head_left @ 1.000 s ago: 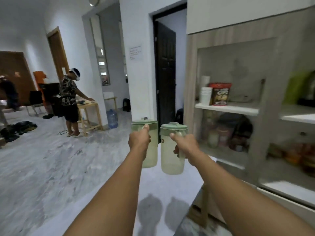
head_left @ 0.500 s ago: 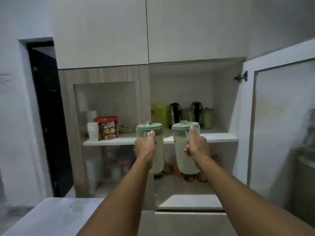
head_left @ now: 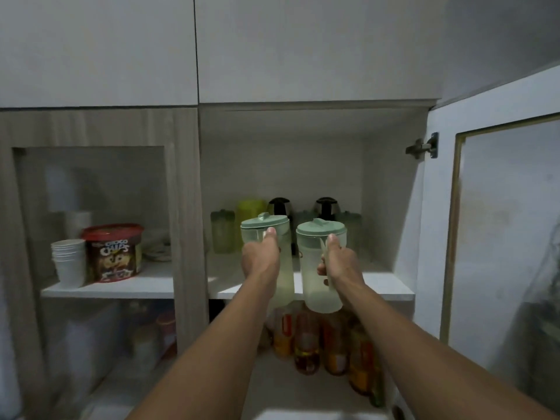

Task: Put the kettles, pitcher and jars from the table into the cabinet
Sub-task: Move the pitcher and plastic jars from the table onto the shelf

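I hold two pale green lidded jars upright in front of the open cabinet. My left hand (head_left: 261, 262) grips the handle of the left jar (head_left: 266, 230). My right hand (head_left: 341, 265) grips the handle of the right jar (head_left: 318, 268). Both jars hover at the front edge of the white cabinet shelf (head_left: 391, 287). At the back of that shelf stand two black-and-steel kettles (head_left: 280, 207) (head_left: 325, 207), a yellow-green pitcher (head_left: 250, 212) and more translucent green jars (head_left: 222, 231) (head_left: 353, 225).
The cabinet door (head_left: 485, 237) stands open on the right. Behind the glass pane to the left sit stacked white cups (head_left: 69, 262) and a Choco Chips tub (head_left: 115, 253). Several bottles (head_left: 306, 344) crowd the shelf below.
I have turned from the room to face the cabinet and come closer. Both jars now sit nearer the shelf, held slightly further apart.
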Demonstrator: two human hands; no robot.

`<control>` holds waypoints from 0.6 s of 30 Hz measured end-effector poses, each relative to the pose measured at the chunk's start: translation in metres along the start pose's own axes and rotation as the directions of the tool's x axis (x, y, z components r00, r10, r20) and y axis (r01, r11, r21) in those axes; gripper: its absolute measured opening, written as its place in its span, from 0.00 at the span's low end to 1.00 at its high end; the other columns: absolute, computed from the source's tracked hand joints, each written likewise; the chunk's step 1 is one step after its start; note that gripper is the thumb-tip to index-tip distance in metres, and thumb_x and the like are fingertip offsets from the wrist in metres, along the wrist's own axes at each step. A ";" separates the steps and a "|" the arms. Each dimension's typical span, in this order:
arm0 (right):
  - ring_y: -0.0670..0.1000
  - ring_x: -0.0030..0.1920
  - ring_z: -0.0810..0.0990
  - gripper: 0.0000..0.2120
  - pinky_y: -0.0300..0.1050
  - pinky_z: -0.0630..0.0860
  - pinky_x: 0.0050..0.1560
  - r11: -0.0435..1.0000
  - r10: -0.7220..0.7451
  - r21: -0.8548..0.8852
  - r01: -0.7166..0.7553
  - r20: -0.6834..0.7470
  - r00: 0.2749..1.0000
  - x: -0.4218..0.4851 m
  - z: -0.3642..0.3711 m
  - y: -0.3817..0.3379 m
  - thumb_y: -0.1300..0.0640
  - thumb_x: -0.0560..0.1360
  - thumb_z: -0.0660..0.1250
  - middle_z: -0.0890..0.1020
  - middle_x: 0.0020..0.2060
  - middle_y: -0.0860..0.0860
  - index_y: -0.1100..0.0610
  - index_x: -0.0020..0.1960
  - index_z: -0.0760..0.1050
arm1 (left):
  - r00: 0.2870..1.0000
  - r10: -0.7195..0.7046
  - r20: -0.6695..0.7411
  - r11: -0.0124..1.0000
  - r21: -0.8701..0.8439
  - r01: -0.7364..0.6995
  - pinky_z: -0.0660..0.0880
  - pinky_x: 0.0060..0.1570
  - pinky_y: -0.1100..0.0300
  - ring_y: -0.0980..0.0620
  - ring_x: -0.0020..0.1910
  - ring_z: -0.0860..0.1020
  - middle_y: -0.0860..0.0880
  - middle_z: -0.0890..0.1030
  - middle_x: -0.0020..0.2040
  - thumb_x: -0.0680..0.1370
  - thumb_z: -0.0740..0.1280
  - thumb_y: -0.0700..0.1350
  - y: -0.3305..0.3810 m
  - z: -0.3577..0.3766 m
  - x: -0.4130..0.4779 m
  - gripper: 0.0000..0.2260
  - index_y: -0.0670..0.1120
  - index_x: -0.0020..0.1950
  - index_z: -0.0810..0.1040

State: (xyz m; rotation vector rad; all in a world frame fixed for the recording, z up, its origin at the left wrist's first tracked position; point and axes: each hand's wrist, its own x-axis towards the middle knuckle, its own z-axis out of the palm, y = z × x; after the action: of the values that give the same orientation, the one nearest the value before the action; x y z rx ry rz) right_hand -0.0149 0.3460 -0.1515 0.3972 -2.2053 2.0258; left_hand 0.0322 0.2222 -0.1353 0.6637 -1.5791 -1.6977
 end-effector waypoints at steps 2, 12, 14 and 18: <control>0.52 0.36 0.74 0.24 0.47 0.69 0.40 1.000 -0.013 -0.004 0.013 0.022 1.000 0.028 0.021 0.009 0.44 0.84 0.49 0.75 0.36 0.55 0.56 0.37 0.70 | 0.999 -0.003 -0.040 1.000 0.023 0.003 0.71 0.43 0.55 0.43 0.51 0.81 0.42 0.83 0.51 0.79 0.64 0.56 -0.009 0.002 0.037 0.20 0.38 0.54 0.78; 0.55 0.38 0.79 0.26 0.50 0.76 0.44 0.999 0.037 -0.027 -0.035 0.074 0.997 0.178 0.143 0.051 0.42 0.83 0.51 0.81 0.33 0.55 0.59 0.41 0.75 | 0.988 -0.015 -0.151 0.986 0.164 0.040 0.69 0.43 0.53 0.47 0.39 0.75 0.45 0.77 0.42 0.81 0.62 0.53 -0.052 0.011 0.241 0.19 0.36 0.46 0.72; 0.56 0.37 0.79 0.25 0.51 0.76 0.45 0.997 0.074 -0.039 -0.071 0.084 0.994 0.204 0.166 0.065 0.43 0.83 0.51 0.80 0.31 0.55 0.60 0.41 0.75 | 0.987 -0.045 -0.157 0.978 0.195 0.076 0.67 0.36 0.56 0.50 0.32 0.70 0.47 0.73 0.35 0.82 0.61 0.50 -0.064 0.018 0.269 0.17 0.39 0.40 0.70; 0.57 0.32 0.79 0.23 0.51 0.77 0.41 0.991 0.131 -0.023 -0.130 0.061 0.989 0.255 0.210 0.086 0.46 0.83 0.53 0.82 0.34 0.58 0.60 0.40 0.74 | 0.992 -0.059 -0.114 0.958 0.271 0.089 0.66 0.30 0.58 0.48 0.35 0.76 0.44 0.80 0.42 0.81 0.59 0.56 -0.081 0.029 0.318 0.20 0.39 0.46 0.78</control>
State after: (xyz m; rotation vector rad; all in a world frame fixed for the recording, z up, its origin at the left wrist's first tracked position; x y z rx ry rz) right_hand -0.2645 0.1160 -0.1872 0.3262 -2.3443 2.0815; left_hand -0.1978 -0.0094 -0.1800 0.9473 -1.7509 -1.4804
